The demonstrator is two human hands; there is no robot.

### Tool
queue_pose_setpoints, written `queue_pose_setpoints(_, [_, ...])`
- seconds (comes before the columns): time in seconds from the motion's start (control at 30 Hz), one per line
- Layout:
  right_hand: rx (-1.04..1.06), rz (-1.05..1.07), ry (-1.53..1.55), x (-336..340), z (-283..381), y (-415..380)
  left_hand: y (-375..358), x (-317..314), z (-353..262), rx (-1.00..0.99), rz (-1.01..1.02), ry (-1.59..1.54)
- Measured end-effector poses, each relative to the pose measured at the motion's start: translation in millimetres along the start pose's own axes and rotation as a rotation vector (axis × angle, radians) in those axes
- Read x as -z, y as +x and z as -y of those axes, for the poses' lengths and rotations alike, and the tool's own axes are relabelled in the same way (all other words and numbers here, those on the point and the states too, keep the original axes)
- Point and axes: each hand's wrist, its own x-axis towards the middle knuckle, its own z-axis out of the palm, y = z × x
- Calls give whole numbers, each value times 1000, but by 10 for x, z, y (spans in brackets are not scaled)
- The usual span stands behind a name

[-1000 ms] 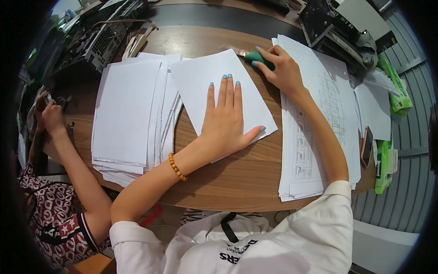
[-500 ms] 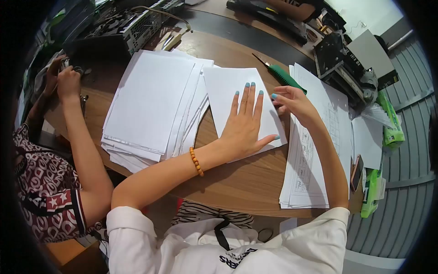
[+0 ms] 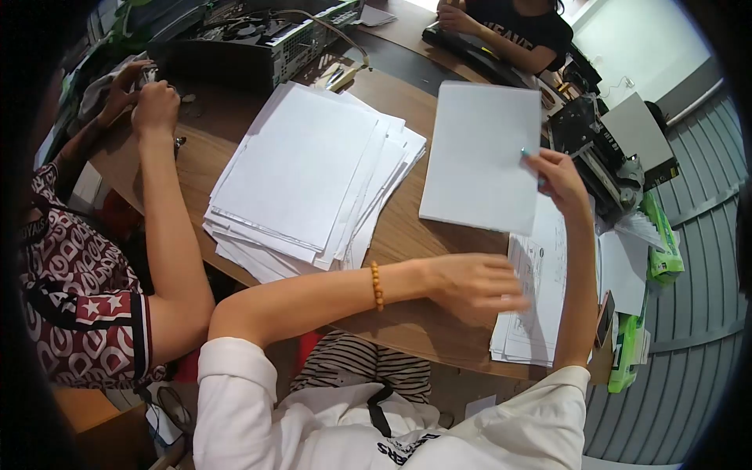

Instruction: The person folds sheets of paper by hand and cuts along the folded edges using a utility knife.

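My right hand [image 3: 560, 182] pinches the right edge of a white sheet or thin stack of paper [image 3: 479, 153], raised above the desk. Below it, my left hand [image 3: 476, 288] hovers over the desk and the lower left edge of the printed pages [image 3: 536, 298], holding nothing, its fingers stretched out and slightly blurred. Left of the raised paper lies a thick, uneven pile of white sheets [image 3: 294, 168], which neither hand touches. The raised paper partly covers the printed pages.
A co-worker at the left has both hands [image 3: 153, 106] near a small object. Another person [image 3: 521, 35] sits across the desk [image 3: 407, 313]. An open computer case [image 3: 274, 51] stands at the back left; electronic equipment [image 3: 587, 133], a phone [image 3: 604, 317] and green packages [image 3: 664, 243] are at the right.
The white paper has been lifted off the desk by my right hand, which moved up. My left hand has left the paper and moved right and down. The green-handled tool is out of sight.
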Motion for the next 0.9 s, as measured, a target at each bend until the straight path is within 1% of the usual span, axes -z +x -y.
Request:
queue_pose_setpoints(0.03, [19,-10,67,-32,66,-2,2,-24,-35,1,0,6])
queue_pose_setpoints(0.07, [37,-22,133,-85,115,-1,2,-46,-64,-30,105,-23])
queue_pose_setpoints(0.1, [40,-19,131,-198,168,-5,-9,-67,-79,-61,211,-52])
queue_pose_setpoints(0.13, [37,-31,206,-366,228,-2,-18,-64,-84,-60,210,-46])
queue_pose_setpoints(0.17, [35,-44,284,-531,268,4,-36,-58,-91,-24,260,-74])
queue_pose_setpoints(0.2, [24,29,242,-671,249,47,-63,-62,-99,13,313,-103])
queue_pose_setpoints(0.23, [47,118,161,-853,291,32,-80,-79,-102,15,317,-103])
queue_pose_setpoints(0.27, [55,182,197,-1089,346,-22,-96,-117,-101,28,312,-97])
queue_pose_setpoints(0.3, [13,258,154,-1299,388,-25,-108,-150,-97,40,307,-92])
queue_pose_setpoints(0.33, [-54,362,181,-1461,382,-6,-132,-196,-87,40,311,-94])
queue_pose_setpoints(0.37, [-133,467,189,-1591,402,-5,-159,-233,-66,46,249,-114])
queue_pose_setpoints(0.4, [-152,460,132,-1683,418,-22,-156,-212,-59,51,187,-134])
queue_pose_setpoints(0.43, [-93,450,97,-1690,397,-25,-159,-190,-61,49,192,-138])
queue_pose_setpoints(0.47, [-36,439,60,-1693,363,-19,-164,-167,-57,81,251,-145])
queue_pose_setpoints(0.5, [-38,435,61,-1659,318,-10,-145,-122,-58,114,307,-151])
queue_pose_setpoints(0.6, [-3,383,92,-1380,204,-35,-80,-22,-63,139,349,-124])
queue_pose_setpoints(0.67, [66,437,-15,-1159,165,-142,-46,16,-86,154,352,-108])
queue_pose_setpoints(0.7, [123,385,-107,-1053,113,-200,-43,29,-84,171,355,-81])
queue_pose_setpoints(0.73, [120,373,-103,-929,52,-273,-49,26,-72,161,358,-90])
queue_pose_setpoints(0.8, [259,149,-410,-645,-94,-470,-47,10,-42,92,282,-49])
queue_pose_setpoints(0.83, [247,129,-408,-486,-193,-592,-48,10,-29,76,283,-67])
queue_pose_setpoints(0.9, [372,-124,-894,-187,-419,-901,-62,21,-4,78,270,17])
